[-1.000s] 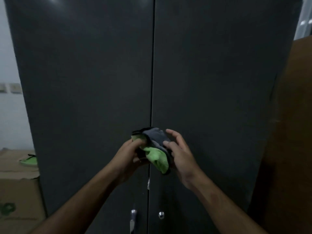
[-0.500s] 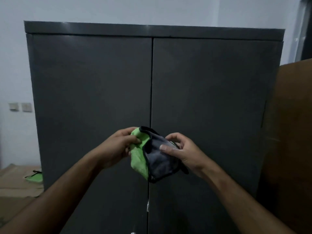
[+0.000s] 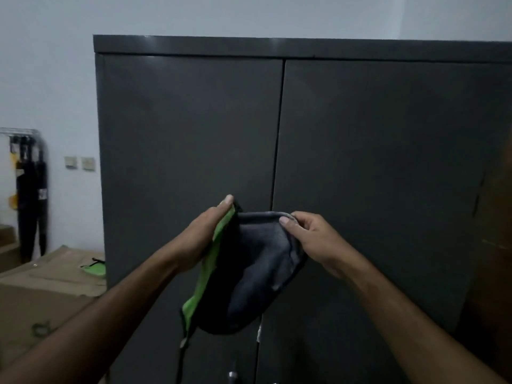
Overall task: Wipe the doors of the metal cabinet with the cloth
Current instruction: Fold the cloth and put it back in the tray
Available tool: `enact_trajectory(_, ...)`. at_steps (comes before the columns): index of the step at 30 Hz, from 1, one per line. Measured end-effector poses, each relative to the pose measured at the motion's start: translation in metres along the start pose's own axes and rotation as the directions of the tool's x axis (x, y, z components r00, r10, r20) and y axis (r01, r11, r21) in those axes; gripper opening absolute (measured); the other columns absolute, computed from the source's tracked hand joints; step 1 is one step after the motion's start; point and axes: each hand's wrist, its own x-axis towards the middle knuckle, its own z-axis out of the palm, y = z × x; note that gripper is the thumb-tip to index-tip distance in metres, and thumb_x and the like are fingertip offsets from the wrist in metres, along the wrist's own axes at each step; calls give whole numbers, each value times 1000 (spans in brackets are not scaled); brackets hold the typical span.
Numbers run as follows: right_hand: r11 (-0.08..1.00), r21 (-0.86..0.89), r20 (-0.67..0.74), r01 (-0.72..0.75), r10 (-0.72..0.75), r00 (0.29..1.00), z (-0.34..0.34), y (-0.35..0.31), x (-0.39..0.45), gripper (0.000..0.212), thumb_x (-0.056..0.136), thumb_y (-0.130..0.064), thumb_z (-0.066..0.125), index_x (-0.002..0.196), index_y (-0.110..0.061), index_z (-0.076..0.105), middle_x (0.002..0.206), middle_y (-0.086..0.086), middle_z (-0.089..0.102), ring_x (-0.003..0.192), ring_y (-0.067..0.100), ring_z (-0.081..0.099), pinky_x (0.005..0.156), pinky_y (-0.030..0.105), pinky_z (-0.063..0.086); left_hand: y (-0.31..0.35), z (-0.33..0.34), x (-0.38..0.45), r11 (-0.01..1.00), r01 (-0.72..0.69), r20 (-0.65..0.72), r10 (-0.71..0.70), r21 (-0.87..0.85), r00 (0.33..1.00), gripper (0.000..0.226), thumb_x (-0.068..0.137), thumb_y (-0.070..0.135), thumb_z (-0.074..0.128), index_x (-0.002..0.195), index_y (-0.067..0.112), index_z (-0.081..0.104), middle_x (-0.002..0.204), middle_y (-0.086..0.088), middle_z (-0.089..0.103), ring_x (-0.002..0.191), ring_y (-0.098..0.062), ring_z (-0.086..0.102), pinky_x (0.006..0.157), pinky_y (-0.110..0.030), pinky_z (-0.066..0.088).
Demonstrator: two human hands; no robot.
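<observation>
Cabinet: tall dark grey metal cabinet (image 3: 374, 162) with two flat doors shut, meeting at a vertical seam just right of the left hand; its handles show only as small bright bits at the lower edge of the view.
Left door (image 3: 188, 148): broad, smooth painted sheet metal, likely stiff and slick under a wipe, so it should take firm flat pressure.
Right door (image 3: 388, 167): same smooth panel, directly behind the right hand.
Cardboard box (image 3: 41, 289): brown, left of the cabinet, with a small green cloth scrap (image 3: 95, 268) lying on top.
Cloth: soft two-sided microfibre cloth (image 3: 249, 270), grey on one face and bright green on the other, held in front of the cabinet's seam and apart from the doors; it sags and folds, so it reads as light, limp and grippy.
Left hand (image 3: 202, 236): fingers and thumb pinch the cloth's green edge at its upper left.
Right hand (image 3: 310, 239): thumb and curled fingers pinch the grey top hem.
Hold advice: best bunched or folded into a pad under one palm, since a loose edge would likely trail and drag.
Progress: wiping seems not yet begun.
</observation>
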Motion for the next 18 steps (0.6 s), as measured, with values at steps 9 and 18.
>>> enact_trajectory(9, 806, 574, 17, -145, 165, 986, 69, -24, 20, 29, 89, -24, 70, 111, -6, 63, 99, 12, 70, 86, 20, 68, 72, 31, 56, -20, -100, -38, 909, 74, -24, -70, 409, 997, 20, 96, 0, 56, 103, 17, 63, 95, -6, 72, 86, -20, 66, 69, -29, 53)
enact_trajectory(18, 766, 313, 172, -562, 536, 826, 226, 26, -4, 15, 95, -11, 63, 105, -7, 74, 98, 15, 76, 89, 25, 74, 72, 31, 58, -78, -223, -75, 805, 593, -127, -587, 18, 800, 41, 104, 36, 47, 115, 4, 70, 109, -20, 70, 89, -36, 67, 72, -39, 54)
